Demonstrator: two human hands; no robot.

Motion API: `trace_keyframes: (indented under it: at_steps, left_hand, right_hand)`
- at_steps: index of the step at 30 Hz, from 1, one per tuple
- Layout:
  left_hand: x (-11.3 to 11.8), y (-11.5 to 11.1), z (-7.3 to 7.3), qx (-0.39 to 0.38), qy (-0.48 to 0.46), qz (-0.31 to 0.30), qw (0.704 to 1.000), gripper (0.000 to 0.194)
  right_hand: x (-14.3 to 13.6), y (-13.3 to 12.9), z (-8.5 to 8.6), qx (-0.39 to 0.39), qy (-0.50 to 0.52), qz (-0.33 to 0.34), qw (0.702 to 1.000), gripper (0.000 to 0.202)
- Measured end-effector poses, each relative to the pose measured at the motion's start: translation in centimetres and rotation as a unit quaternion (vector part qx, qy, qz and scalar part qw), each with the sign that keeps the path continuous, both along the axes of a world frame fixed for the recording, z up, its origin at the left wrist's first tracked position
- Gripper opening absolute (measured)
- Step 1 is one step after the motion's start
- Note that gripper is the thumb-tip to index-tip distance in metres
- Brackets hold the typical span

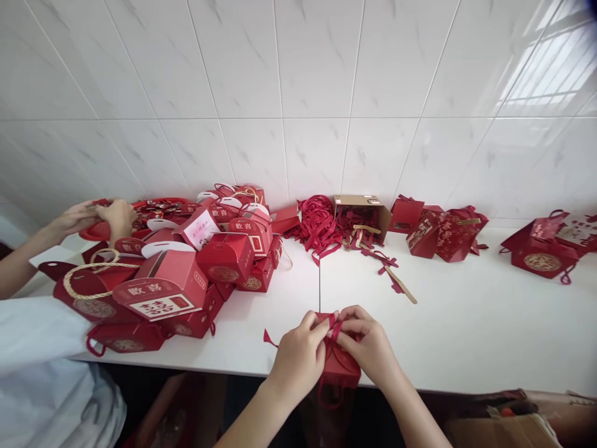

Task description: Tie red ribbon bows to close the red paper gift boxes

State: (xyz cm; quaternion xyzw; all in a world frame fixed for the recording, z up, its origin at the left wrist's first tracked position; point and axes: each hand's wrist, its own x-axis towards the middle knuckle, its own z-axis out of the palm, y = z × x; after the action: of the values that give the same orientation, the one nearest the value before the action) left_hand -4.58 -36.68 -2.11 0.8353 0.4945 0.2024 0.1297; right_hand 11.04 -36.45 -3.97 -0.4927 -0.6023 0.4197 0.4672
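Observation:
At the table's front edge stands a small red gift box (342, 367), with a dark red ribbon (336, 330) over its top. My left hand (303, 348) pinches the ribbon from the left, thumb and fingers pressed together. From the other side my right hand (366, 342) grips the ribbon too, fingertips close to those of the left. One ribbon end sticks out to the left on the table, and a loop hangs below the box front. The fingers partly hide where the ribbon crosses.
Many red gift boxes (163, 280) are piled at left, where a co-worker's hands (116, 218) work by a red basket (88, 231). Red ribbons (317, 224) lie heaped near the wall beside an open cardboard box (385, 218). More boxes (541, 255) stand at right.

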Motion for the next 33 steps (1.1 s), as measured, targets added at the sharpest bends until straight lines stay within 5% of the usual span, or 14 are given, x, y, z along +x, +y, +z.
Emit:
trace_keyframes:
  at_steps: [8, 15, 20, 27, 33]
  left_hand:
    - [-0.2, 0.2, -0.8, 0.011, -0.052, -0.013, 0.998, 0.044]
    - [-2.1, 1.9, -0.1, 0.029, -0.006, -0.164, 0.986, 0.043]
    - [-2.2, 3.6, 0.0, 0.015, -0.106, -0.221, 0.969, 0.021]
    - [-1.6, 4.1, -1.5, 0.012, -0.229, -0.181, 0.956, 0.013]
    - [-2.8, 3.5, -0.4, 0.011, -0.137, -0.121, 0.983, 0.015]
  right_hand:
    - [0.3, 0.5, 1.0, -0.021, 0.031, 0.027, 0.999, 0.013]
    - [1.1, 1.4, 1.0, -0.028, -0.013, 0.085, 0.996, 0.010]
    - [1.9, 2.2, 0.9, -0.022, -0.060, 0.141, 0.988, 0.011]
    - [2.3, 2.3, 1.1, 0.015, -0.079, 0.156, 0.985, 0.009]
    - [3.3, 1.5, 1.6, 0.048, -0.103, 0.127, 0.985, 0.010]
